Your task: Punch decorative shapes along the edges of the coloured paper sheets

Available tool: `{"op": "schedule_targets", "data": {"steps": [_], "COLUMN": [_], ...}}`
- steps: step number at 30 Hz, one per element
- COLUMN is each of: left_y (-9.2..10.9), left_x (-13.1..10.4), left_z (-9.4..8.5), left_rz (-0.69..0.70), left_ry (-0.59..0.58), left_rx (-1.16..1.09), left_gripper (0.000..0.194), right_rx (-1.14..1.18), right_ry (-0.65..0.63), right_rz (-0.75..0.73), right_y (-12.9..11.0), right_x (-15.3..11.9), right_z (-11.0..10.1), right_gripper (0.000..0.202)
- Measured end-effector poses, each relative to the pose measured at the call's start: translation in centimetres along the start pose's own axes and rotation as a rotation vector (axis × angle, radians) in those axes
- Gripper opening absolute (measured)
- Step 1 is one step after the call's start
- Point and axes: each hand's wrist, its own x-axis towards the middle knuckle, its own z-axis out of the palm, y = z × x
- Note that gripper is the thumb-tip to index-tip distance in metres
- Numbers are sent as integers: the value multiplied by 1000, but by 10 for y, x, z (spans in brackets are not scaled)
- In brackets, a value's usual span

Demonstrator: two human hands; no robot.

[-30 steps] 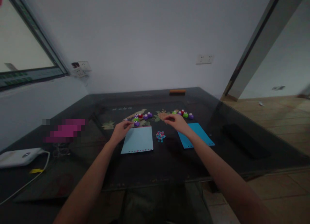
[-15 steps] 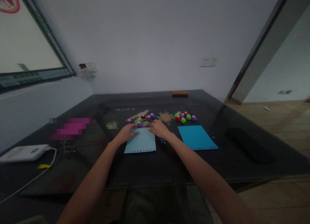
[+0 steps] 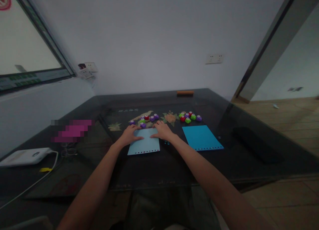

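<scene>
A pale blue sheet of paper [image 3: 146, 145] with a row of punched holes along its near edge lies flat on the dark table. My left hand [image 3: 129, 135] rests at its far left corner, thumb stretched inward over the paper. At the far right corner is my right hand [image 3: 163, 130], its fingers spread and the thumb on the sheet. Just beyond the fingertips sit several small purple, red and green eyed toys [image 3: 152, 118]. A brighter blue sheet [image 3: 203, 137], also punched, lies to the right, with a second group of eyed toys [image 3: 187, 116] behind it.
Small blue bits [image 3: 166, 142] lie beside my right wrist. On the left are a white box-shaped device [image 3: 27, 157] with a cable and a pixelated pink item [image 3: 74, 130]. A long black object [image 3: 256, 145] lies at right. A brown bar [image 3: 185, 93] is near the table's back edge.
The view has tipped slightly, so everything sits a little higher. My thumbs reach slightly farther in over the pale sheet. The paper and toys keep their places.
</scene>
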Motion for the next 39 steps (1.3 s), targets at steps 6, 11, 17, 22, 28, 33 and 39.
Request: {"op": "schedule_targets", "data": {"steps": [6, 11, 17, 22, 28, 33, 39], "left_y": [-5, -3, 0, 0, 2, 5, 4], "left_x": [2, 1, 0, 1, -1, -2, 0], "left_z": [3, 2, -1, 0, -2, -4, -3], "left_rz": [12, 21, 31, 29, 11, 21, 42], "left_ry": [1, 4, -9, -16, -24, -17, -9], "left_rx": [-11, -9, -13, -14, -15, -32, -60], "left_gripper": [57, 58, 53, 53, 53, 52, 53], "right_rx": [24, -5, -4, 33, 137, 175, 260], "right_ry": [28, 22, 9, 36, 98, 118, 142], "right_rz": [0, -7, -9, 9, -33, 56, 120], "right_y": [0, -1, -4, -6, -7, -10, -10], "right_x": [1, 1, -3, -4, 0, 0, 1], "right_z": [3, 4, 0, -1, -2, -4, -4], "right_gripper": [60, 63, 56, 56, 34, 30, 30]}}
